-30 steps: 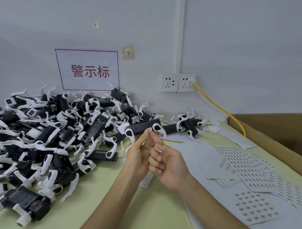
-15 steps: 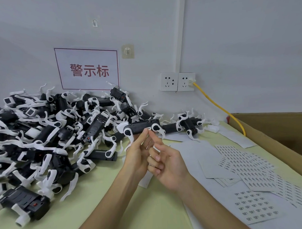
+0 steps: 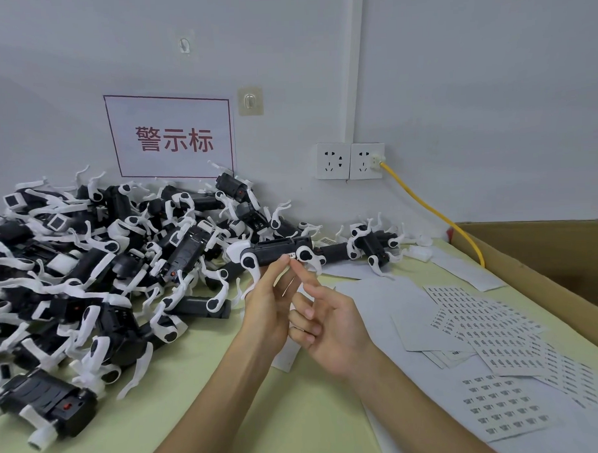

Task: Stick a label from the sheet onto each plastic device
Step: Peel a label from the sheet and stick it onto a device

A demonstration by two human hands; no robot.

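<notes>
Head view cuts off the heap of black-and-white devices (image 3: 99, 267) at the left edge, and the cardboard box (image 3: 542, 251) at the right edge; what lies in the box cannot be made out beyond a white scrap at its near side. Print on the label sheets (image 3: 497, 328) is too small to read. Those sheets lie fanned and overlapping on the right part of the green worktop (image 3: 297, 412), over blank white backing papers.

Above the worktop, the left hand (image 3: 270, 312) holds one plastic device (image 3: 281, 252) up by its underside, fingers curled loosely around a white prong, thumb tip against the dark body. On that body sits a small white label (image 3: 292, 256) (its edge barely shows between the two fingertips). The right hand (image 3: 331, 327) is half open, three fingers folded in, the forefinger raised with its tip at the label; whether it presses the label or only touches beside it cannot be told. Behind, a yellow cable (image 3: 432, 211) runs from the wall socket (image 3: 366, 160) down behind the box.
</notes>
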